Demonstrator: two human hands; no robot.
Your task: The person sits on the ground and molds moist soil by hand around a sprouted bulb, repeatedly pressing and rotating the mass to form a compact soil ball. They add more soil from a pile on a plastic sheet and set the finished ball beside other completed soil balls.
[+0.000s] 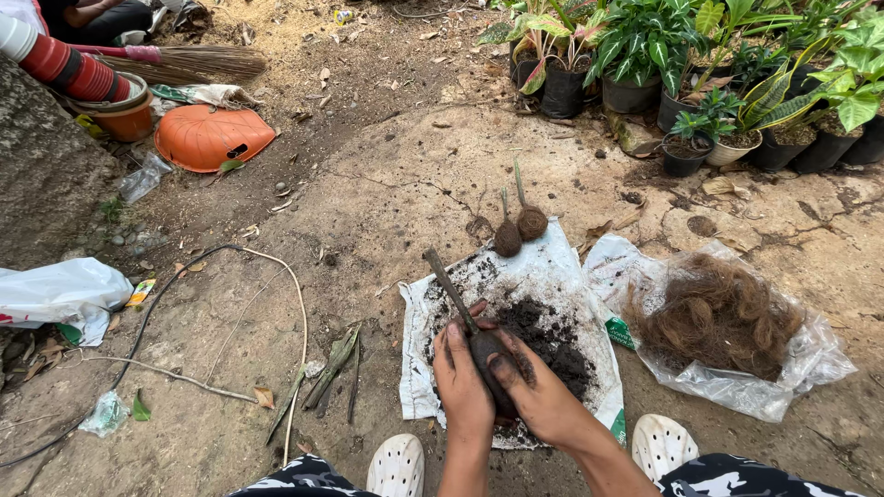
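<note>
Outdoor plant nursery: potted plants [645, 55], dirt ground [387, 184].

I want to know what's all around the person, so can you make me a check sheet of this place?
Surface: cracked bare ground with a white sack spread flat, dark soil heaped on it.
Job's things: a soil ball around a cut stem; two wrapped balls at the sack's far edge.
Clutter: clear bag of brown fibre, orange pot lying tipped over, broom, cut sticks, white plastic bag.
Grippers: left hand and right hand both press the ball, fingers dirty.
Cables: dark hose or cable curving on the ground.
Surroundings: potted plants; another person sits at the far left.
</note>
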